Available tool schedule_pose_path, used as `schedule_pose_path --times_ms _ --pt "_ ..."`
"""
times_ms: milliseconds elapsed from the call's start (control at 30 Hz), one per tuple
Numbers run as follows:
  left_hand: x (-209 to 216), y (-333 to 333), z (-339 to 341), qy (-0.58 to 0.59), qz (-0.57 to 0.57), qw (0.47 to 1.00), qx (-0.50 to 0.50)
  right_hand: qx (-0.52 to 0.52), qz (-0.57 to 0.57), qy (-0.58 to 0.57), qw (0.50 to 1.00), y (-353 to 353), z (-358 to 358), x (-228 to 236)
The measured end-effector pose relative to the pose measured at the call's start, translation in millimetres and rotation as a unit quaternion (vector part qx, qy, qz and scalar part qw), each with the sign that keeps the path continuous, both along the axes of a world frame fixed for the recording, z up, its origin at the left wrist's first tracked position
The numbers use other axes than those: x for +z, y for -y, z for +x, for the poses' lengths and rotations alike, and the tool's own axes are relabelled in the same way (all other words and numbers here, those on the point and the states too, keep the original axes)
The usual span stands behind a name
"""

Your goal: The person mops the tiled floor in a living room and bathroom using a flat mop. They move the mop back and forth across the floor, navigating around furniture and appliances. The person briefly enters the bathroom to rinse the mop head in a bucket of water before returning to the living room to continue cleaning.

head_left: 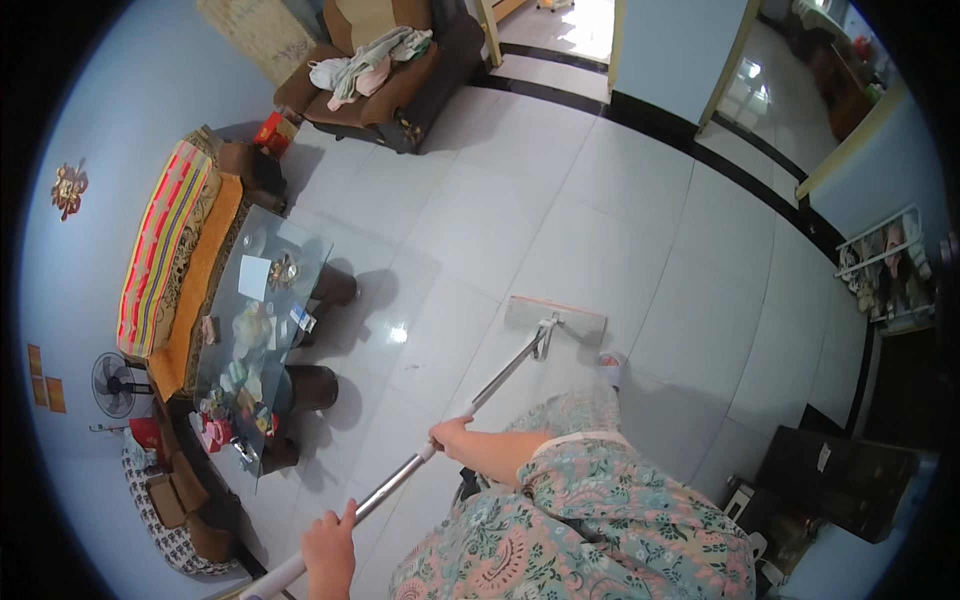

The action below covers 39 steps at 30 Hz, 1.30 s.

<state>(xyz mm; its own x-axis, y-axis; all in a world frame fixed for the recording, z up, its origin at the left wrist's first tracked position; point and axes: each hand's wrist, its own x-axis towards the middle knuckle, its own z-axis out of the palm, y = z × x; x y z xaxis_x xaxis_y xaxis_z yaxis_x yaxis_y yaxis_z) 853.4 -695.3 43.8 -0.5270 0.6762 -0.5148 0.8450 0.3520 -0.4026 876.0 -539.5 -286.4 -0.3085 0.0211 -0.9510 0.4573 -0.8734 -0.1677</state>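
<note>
While the left hand (328,550) and right hand (452,435) are both closed around the mop pole (394,484), the mop head (530,313) rests on the floor (480,210), well off the right edge of the glass table (302,242); even pressure and overlapping strokes, clear of the nearby foot (610,368), appear advisable.

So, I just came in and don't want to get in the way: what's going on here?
A person in a flowery dress is holding a long-handled mop in both hands. The left hand grips nearer the top of the pole, and the right hand grips farther down. The wide mop head is on the pale tiled floor, ahead of the person. Off to the left stands a cluttered glass table; clothes lie on the armchair beyond.
</note>
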Motion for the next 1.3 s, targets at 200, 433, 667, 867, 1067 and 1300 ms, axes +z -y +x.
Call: schedule_pose_path --times_ms 200,433,667,867,1067,1300 --pt "5 -64 18 0.047 0.008 0.998 0.033 0.123 0.091 0.060 0.986 -70 14 20" --pt "-32 -232 45 0.147 -0.030 0.987 0.061 0.146 0.288 0.073 0.944 -234 64 -12" --pt "-77 -418 121 0.113 0.013 0.992 -0.054 0.050 0.333 0.080 0.938 -442 148 -52" --pt "-103 -546 174 0.109 0.087 0.977 -0.160 -0.166 0.327 0.056 0.929 -567 226 -60" --pt "-132 -583 203 0.070 0.091 0.947 -0.301 -0.242 0.253 0.036 0.936 -596 310 -66" --pt "-126 -512 198 0.046 0.088 0.921 -0.378 -0.163 0.170 0.123 0.964 -523 330 -69"
